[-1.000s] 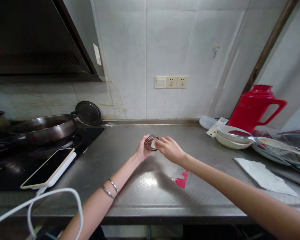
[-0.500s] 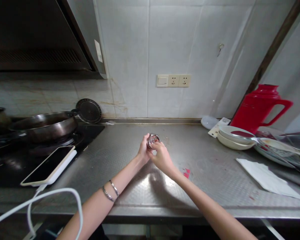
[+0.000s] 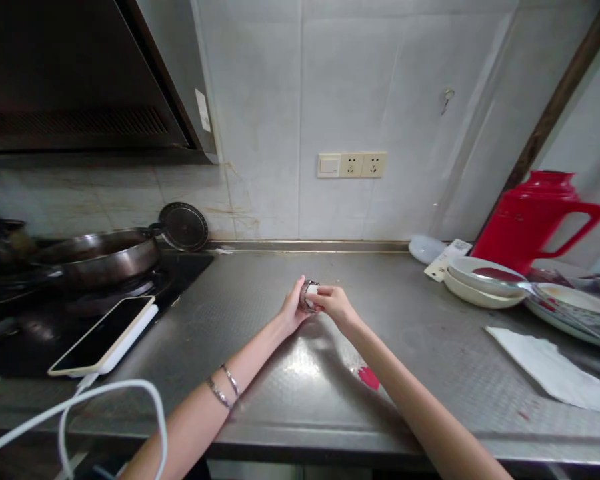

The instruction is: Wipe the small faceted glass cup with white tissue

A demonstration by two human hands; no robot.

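Over the middle of the metal counter (image 3: 260, 280), my left hand (image 3: 293, 308) is wrapped round a small, shiny, dark silvery round object (image 3: 306, 291). From the right, my right hand (image 3: 334, 302) has its fingers closed at the object's open side, with a small white thing (image 3: 313, 291) showing by the fingertips. What that white thing is, I cannot make out. Two bracelets (image 3: 223, 387) circle my left forearm.
At left, a steel pan (image 3: 105, 260) is on the black stove, beside a phone (image 3: 103, 337) with a white cable (image 3: 130, 383). At right are stacked bowls (image 3: 485, 293), a red jug (image 3: 530, 217), plates and a white napkin (image 3: 550, 367). A red scrap (image 3: 368, 377) lies nearer.
My right hand has shifted slightly right and turned side-on at the round object, and something white now shows at its fingertips. The whole view has moved a little.
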